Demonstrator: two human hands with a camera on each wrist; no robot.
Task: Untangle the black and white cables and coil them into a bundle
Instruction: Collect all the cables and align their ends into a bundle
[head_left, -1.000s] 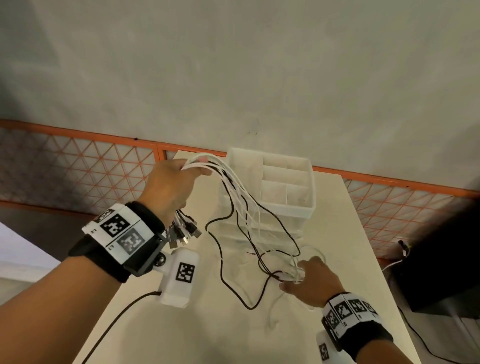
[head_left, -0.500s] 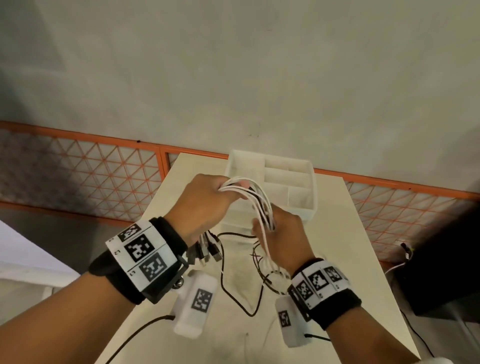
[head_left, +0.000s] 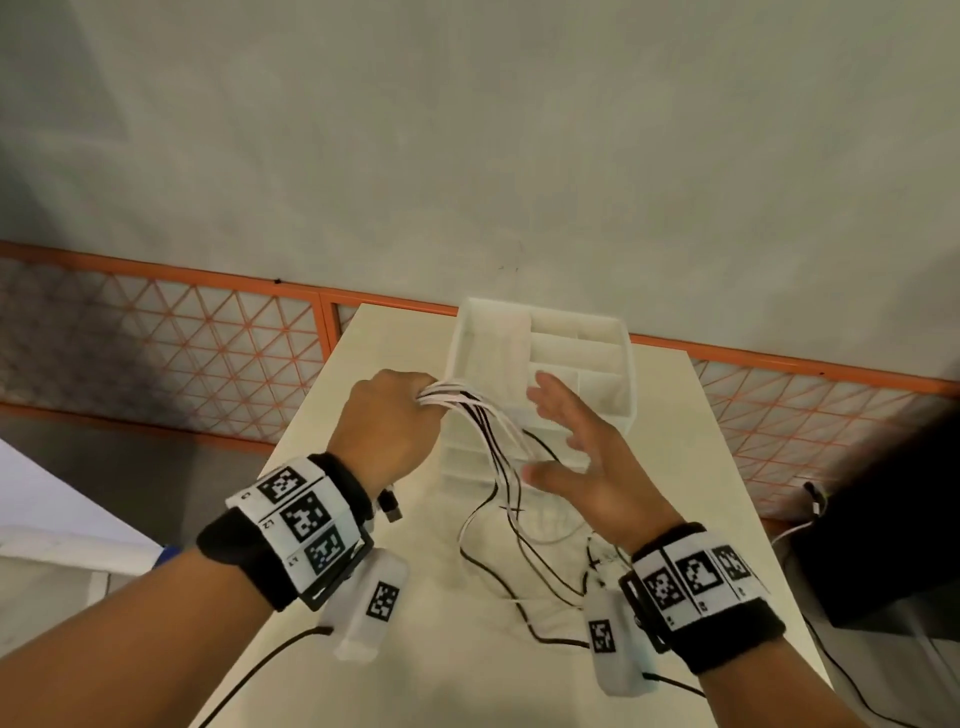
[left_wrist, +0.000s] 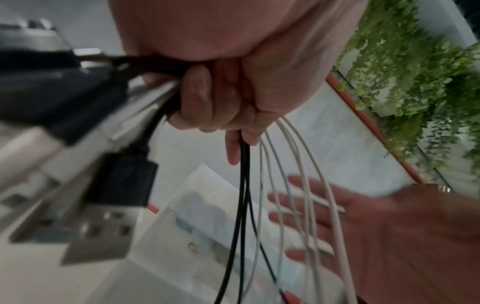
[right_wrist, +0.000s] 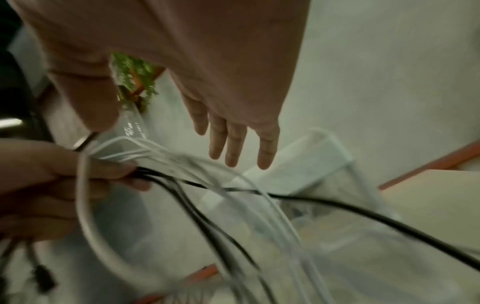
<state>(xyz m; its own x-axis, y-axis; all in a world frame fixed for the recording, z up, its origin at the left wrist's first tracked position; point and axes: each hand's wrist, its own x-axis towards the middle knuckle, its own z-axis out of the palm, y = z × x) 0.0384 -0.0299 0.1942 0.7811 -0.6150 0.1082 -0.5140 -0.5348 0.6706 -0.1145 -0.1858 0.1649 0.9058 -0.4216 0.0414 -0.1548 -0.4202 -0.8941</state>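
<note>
White and black cables (head_left: 488, 426) fan loosely from the clenched left hand (head_left: 387, 421); the right hand (head_left: 587, 462) is spread, holding nothing.

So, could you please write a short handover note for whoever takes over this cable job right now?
Left hand: raised above the table, grips the gathered ends of the black and white cables; several plugs hang below its grip.
Right hand: open, fingers spread, beside the hanging strands, holding nothing.
Cables: they drape from the left hand down to the table in front of the white organizer; the loose lengths lie crossed there.
Done: one end of the cables gathered.
Left: separate the crossed strands, then coil everything into a bundle.
</note>
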